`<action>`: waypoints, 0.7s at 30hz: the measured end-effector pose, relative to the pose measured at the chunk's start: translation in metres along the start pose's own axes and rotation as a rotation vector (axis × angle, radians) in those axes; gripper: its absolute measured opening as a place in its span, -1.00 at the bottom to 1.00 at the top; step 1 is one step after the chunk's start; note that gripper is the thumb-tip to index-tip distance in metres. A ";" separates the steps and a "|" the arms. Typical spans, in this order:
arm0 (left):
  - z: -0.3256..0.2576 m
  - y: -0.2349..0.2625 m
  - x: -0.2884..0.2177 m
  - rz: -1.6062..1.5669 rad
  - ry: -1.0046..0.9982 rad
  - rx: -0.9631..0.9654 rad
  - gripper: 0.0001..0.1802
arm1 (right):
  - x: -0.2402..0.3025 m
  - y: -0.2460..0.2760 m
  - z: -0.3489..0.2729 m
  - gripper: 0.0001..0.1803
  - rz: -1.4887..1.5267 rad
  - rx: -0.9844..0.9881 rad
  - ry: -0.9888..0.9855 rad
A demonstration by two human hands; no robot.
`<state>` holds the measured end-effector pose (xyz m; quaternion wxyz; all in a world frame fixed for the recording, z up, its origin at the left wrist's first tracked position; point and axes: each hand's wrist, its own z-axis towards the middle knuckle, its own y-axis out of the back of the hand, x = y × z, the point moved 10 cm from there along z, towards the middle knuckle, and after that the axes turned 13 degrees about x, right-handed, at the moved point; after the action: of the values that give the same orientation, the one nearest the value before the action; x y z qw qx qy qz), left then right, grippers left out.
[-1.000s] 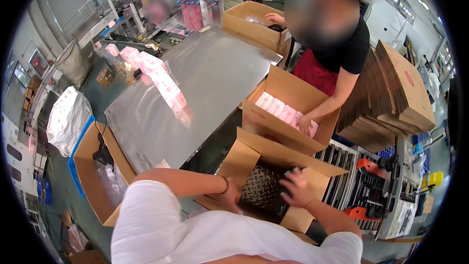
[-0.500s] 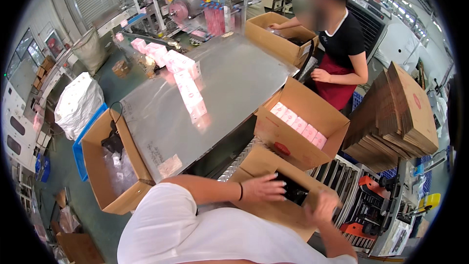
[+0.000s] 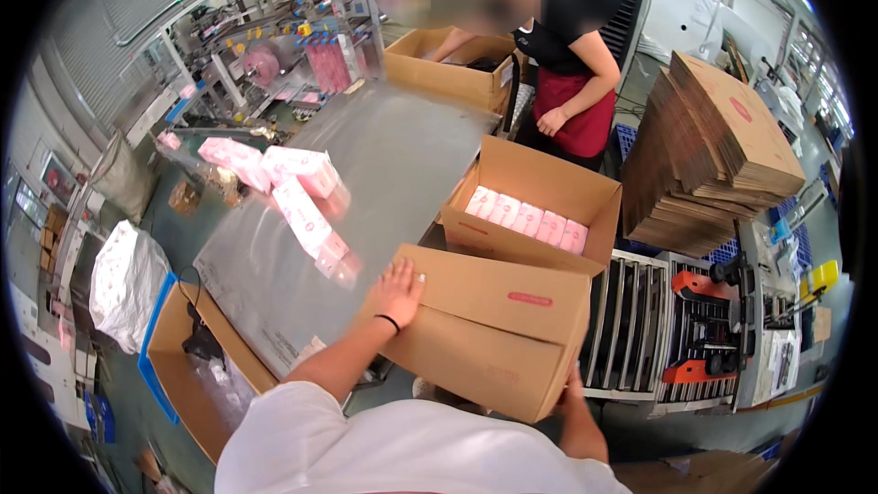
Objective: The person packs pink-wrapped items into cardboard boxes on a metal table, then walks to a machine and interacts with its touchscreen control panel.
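Observation:
In front of me a brown cardboard box [image 3: 494, 316] stands tilted, a face with a seam and a small red mark turned up toward me. My left hand [image 3: 397, 293] lies on its left edge, fingers stretched out and pressed flat. At the box's lower right corner is my right hand [image 3: 572, 395], gripping the edge; some of its fingers are hidden. Just beyond stands an open carton [image 3: 521, 242] holding a row of pink-and-white packs [image 3: 526, 218]. More pink packs [image 3: 306, 220] lie in a line on the metal table [image 3: 402, 146].
Conveyor rollers [image 3: 631, 320] with an orange-and-black unit [image 3: 700, 329] lie right. Behind is a stack of flattened cartons [image 3: 722, 155]. A co-worker [image 3: 567, 82] reaches into a far carton [image 3: 448, 73]. An open carton with clear plastic [image 3: 215, 384] stands left.
The box in front of me has been turned, so its opening no longer shows and a seamed face does. My right hand has moved down its right side. My view has shifted.

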<state>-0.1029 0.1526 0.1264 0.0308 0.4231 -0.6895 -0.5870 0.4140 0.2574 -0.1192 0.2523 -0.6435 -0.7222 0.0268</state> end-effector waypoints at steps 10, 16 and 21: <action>-0.024 -0.117 -0.065 -1.239 0.257 0.808 0.02 | 0.189 -0.248 -0.319 -0.52 -1.112 0.324 0.934; -0.030 -0.091 -0.073 -0.760 -0.198 0.350 0.00 | 0.064 -0.343 -0.231 -0.30 -1.701 0.617 1.042; -0.046 -0.007 -0.012 0.217 -0.574 -0.272 -0.36 | 0.179 -0.088 -0.272 0.20 -1.492 -0.651 1.004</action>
<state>-0.0667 0.1246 0.1399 -0.0462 0.1565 -0.6266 -0.7620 0.4339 0.3337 0.2092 0.2934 0.0076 -0.7257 -0.6222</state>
